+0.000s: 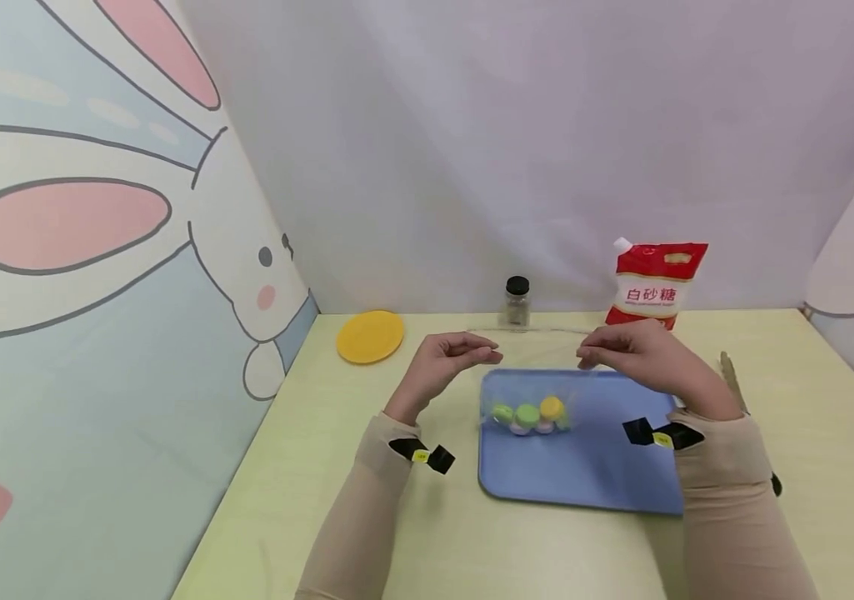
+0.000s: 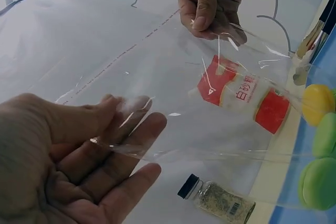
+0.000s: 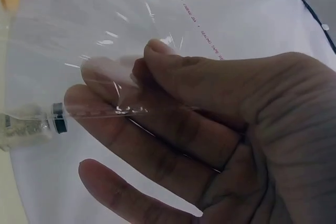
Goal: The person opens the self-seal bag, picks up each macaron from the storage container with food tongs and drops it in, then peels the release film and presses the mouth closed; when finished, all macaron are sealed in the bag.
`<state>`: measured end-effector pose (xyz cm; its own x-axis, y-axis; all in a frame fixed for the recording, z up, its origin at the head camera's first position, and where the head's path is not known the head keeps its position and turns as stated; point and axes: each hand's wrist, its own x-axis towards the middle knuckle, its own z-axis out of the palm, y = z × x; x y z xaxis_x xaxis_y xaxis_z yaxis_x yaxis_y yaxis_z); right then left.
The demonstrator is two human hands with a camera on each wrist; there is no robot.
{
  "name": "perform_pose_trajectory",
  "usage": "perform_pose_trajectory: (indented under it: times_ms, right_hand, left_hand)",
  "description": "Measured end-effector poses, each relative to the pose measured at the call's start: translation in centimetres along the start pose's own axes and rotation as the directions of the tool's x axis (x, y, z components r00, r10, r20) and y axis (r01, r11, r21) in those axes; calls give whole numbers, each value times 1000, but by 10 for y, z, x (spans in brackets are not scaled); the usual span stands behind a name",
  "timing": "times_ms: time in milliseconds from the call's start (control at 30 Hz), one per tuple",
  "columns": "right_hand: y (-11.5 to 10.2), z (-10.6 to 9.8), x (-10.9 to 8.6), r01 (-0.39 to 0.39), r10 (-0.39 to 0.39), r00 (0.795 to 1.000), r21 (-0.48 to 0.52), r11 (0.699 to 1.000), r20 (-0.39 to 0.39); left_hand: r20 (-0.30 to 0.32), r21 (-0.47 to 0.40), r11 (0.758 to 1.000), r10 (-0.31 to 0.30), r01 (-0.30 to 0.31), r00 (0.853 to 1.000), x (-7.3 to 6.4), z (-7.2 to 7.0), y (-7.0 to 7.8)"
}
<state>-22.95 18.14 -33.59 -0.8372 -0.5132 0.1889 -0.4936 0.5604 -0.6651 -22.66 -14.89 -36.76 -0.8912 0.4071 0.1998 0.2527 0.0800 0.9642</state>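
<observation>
A clear plastic bag (image 1: 527, 387) hangs between my two hands over the blue tray (image 1: 606, 467). Green and yellow macarons (image 1: 527, 415) lie in its bottom, with pinkish ones below them. My left hand (image 1: 445, 362) pinches the bag's upper left edge between thumb and fingers. At the opposite upper edge, my right hand (image 1: 644, 354) pinches the film, its thumb (image 3: 173, 64) pressed toward the index finger. A strip with small printed red lettering (image 3: 197, 24) runs along the film near the top.
A yellow plate (image 1: 370, 337) lies at the back left. By the back wall stand a black-capped glass jar (image 1: 517, 304) and a red-and-white sugar pouch (image 1: 651, 287). Right of the tray, partly behind my right arm, lies a long utensil (image 1: 731, 379).
</observation>
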Motion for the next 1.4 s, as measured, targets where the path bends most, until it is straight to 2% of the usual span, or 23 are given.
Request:
perform_pose_trajectory:
  times_ms: [100, 167, 200, 233, 267, 333, 400, 433, 467, 500, 533, 567, 667, 733, 800, 1000, 1233, 1333, 1400]
  right_hand:
    - [-3, -3, -2, 30, -31, 998, -25, 999, -50]
    - [-7, -3, -2, 94, -103, 988, -81, 992, -112]
    - [-10, -3, -1, 141, -159, 974, -118, 983, -159]
    - [-13, -2, 0, 196, -229, 949, -163, 967, -216]
    - [-18, 0, 1, 254, -309, 909, -216, 943, -279]
    - [-31, 6, 6, 381, -480, 797, -312, 871, -367]
    - [-46, 15, 12, 486, -618, 688, -390, 782, -381]
    - [-53, 20, 15, 531, -669, 648, -413, 740, -364]
    - [-59, 26, 18, 566, -702, 629, -422, 708, -334]
    - [-64, 31, 21, 593, -722, 625, -421, 686, -297]
    - [-67, 36, 24, 607, -730, 630, -419, 676, -264]
    - [-68, 40, 26, 605, -726, 644, -421, 676, -239]
    - [-68, 46, 30, 568, -683, 698, -415, 711, -215]
    - [-65, 47, 30, 548, -661, 720, -413, 728, -210]
    - [-62, 47, 29, 543, -652, 731, -407, 734, -201]
    - [-60, 47, 26, 589, -666, 732, -359, 724, -142]
    - [-58, 48, 24, 633, -692, 709, -312, 709, -134]
    - [-57, 48, 25, 635, -689, 715, -303, 710, -116]
    - [-57, 48, 25, 638, -687, 720, -294, 712, -102]
  left_hand:
    - [28, -24, 999, 44, -44, 999, 1, 2, 2]
    - [37, -30, 998, 62, -61, 997, 1, 4, 3]
    - [41, -31, 997, 69, -68, 997, 1, 4, 3]
    - [44, -33, 997, 76, -74, 996, 2, 5, 4]
    - [46, -35, 996, 79, -77, 996, 2, 5, 4]
    - [48, -41, 996, 81, -79, 996, 1, 6, 4]
    - [58, -50, 995, 87, -84, 994, 1, 6, 5]
    - [66, -55, 995, 92, -89, 994, 1, 7, 6]
    - [73, -59, 994, 98, -94, 992, 0, 8, 7]
    - [82, -62, 993, 102, -97, 991, 0, 8, 9]
    - [92, -69, 992, 107, -101, 990, 0, 9, 11]
    - [102, -73, 992, 111, -104, 989, 0, 11, 13]
    - [128, -54, 992, 120, -114, 985, -1, 14, 18]
    - [148, -15, 992, 126, -125, 981, -2, 17, 21]
    - [167, 50, 988, 135, -145, 977, -4, 18, 24]
    - [211, 197, 962, 148, -190, 966, -12, 23, 35]
    - [238, 333, 915, 151, -227, 959, -16, 27, 39]
    - [257, 389, 887, 156, -250, 954, -17, 28, 41]
    - [266, 408, 877, 150, -252, 952, -18, 28, 42]
